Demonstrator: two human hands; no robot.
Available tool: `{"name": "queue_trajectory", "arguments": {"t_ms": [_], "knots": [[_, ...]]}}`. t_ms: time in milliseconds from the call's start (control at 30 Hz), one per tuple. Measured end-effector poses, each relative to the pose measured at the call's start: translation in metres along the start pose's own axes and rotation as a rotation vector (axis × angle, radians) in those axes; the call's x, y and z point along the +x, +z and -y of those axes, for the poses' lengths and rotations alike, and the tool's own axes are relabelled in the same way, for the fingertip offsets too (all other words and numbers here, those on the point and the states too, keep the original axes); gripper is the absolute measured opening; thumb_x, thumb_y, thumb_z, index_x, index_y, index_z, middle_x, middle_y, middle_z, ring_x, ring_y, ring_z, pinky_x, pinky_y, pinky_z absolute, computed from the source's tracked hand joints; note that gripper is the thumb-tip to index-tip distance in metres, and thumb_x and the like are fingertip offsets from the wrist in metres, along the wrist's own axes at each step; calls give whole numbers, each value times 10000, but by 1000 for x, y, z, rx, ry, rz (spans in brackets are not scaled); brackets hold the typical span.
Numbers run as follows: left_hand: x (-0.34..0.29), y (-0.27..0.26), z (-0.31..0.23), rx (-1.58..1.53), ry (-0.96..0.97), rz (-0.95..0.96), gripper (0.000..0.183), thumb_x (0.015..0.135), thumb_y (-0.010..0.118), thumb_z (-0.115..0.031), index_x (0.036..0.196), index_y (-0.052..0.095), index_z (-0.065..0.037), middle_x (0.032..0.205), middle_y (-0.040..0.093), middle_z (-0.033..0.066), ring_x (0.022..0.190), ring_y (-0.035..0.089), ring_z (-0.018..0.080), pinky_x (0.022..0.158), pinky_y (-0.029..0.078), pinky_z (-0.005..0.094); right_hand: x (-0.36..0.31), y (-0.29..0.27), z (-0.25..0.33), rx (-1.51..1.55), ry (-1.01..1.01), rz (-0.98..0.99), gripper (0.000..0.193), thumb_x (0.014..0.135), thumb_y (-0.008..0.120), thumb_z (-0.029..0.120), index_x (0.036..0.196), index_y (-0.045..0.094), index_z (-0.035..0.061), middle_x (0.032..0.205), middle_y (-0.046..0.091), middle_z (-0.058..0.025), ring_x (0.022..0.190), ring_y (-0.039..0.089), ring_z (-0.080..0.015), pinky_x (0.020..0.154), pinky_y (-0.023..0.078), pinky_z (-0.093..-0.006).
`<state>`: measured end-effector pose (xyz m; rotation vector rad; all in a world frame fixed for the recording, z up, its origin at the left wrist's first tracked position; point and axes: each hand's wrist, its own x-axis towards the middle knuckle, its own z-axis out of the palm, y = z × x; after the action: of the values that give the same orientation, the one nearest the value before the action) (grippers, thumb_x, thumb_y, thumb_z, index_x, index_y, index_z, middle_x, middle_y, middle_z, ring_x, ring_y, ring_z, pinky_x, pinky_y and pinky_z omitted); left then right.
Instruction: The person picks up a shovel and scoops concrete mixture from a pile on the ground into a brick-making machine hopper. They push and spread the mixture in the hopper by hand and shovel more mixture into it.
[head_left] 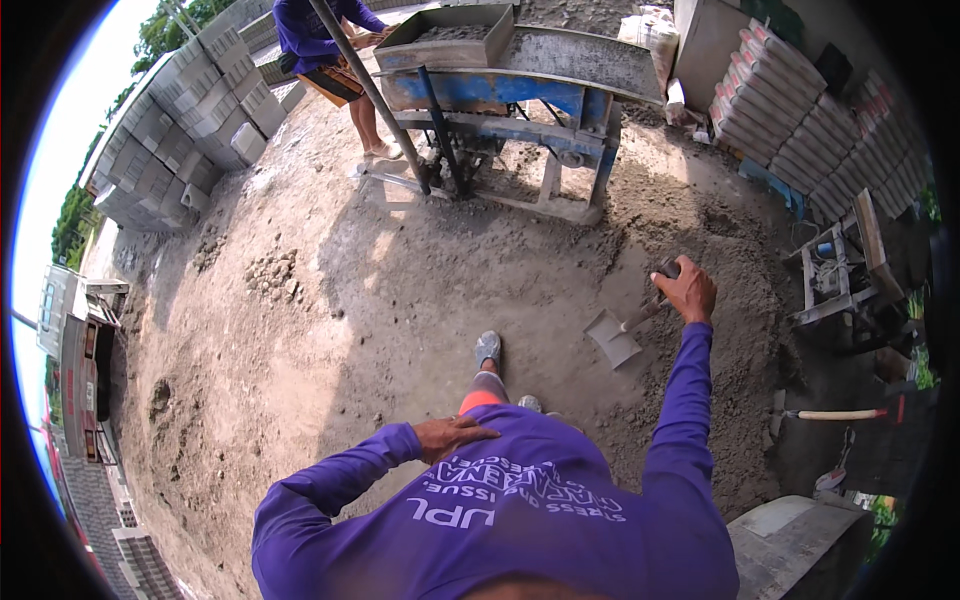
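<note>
My right hand (688, 290) is closed around the dark grip of a shovel (612, 340), out in front of me to the right. Its pale metal blade lies low against the ground, beside loose grey sand mix (735, 300). My left hand (452, 438) rests flat on the front of my purple shirt near the hip, fingers stretched out and holding nothing. Both arms are in purple sleeves. One foot (488, 348) stands forward on the dirt.
A blue block-making machine (560, 95) with a metal tray stands ahead; a co-worker (318, 45) has hands at its tray. Stacked cement bags (790, 120) are far right, grey blocks (185, 120) far left. A metal frame (845, 265), wooden-handled tool (835, 414) and parked truck (80, 365) flank the yard.
</note>
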<state>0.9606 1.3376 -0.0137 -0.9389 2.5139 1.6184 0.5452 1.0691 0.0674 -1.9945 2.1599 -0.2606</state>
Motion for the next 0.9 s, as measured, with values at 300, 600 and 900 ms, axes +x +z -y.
{"name": "queue_trajectory", "arguments": {"t_ms": [300,600,900], "knots": [[2,6,11,-2,21,-3,974,647,767,-240,1469,245,-212,1296,397,225,1206,437,446,1045,370,502,-1,2,0,-7,-3,-4,398,734,684,441,929,599,105,837,660,-98,776,660,-315,698,513,-475],[4,3,5,28,19,-18,696,841,562,-264,1469,267,-209,1274,441,204,1203,454,404,1034,374,470,0,2,-1,-18,10,-11,386,728,689,443,911,604,113,818,658,-90,768,658,-314,682,506,-463],[6,-4,0,-8,1,8,905,686,709,-268,1472,264,-214,1332,418,204,1229,433,415,1060,346,481,1,3,-2,-14,-11,-53,378,725,692,439,869,595,103,780,649,-93,732,652,-304,646,499,-457]]}}
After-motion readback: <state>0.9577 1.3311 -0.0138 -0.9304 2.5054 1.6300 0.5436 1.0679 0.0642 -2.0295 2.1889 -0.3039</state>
